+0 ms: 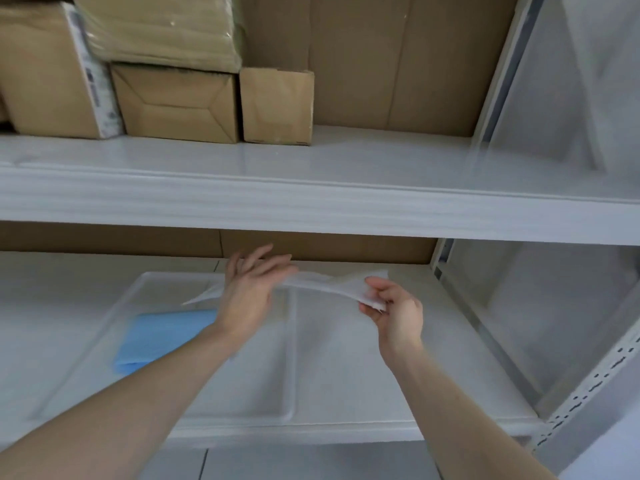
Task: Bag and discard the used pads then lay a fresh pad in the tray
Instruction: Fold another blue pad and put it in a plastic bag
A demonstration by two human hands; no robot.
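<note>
- Nearest the camera, our two bare forearms reached forward over the front edge of the lower shelf (311, 427), which was white.
- A shallow white tray (291, 375) sat on that shelf, under both arms.
- A folded blue pad (156, 336) lay inside the tray at its left side, partly hidden by our left forearm.
- Our right hand (394, 315) was held above the tray's right edge, fingers curled and pinching one end of a thin white sheet (332, 284).
- The sheet stretched leftward in the air above the tray, sagging slightly, to our left hand (251, 285).
- The left hand's fingers were extended and spread, blurred; the sheet passed beneath or behind the palm, and we could not tell whether the thumb clamped it.
- A pointed corner of the sheet stuck out to the left of the left wrist.
- Farther up, the upper shelf (311, 202) carried several cardboard boxes (173, 102) at its left, one topped by a plastic-wrapped bundle (162, 29).
- Brown cardboard backing (398, 64) closed the rear.
</note>
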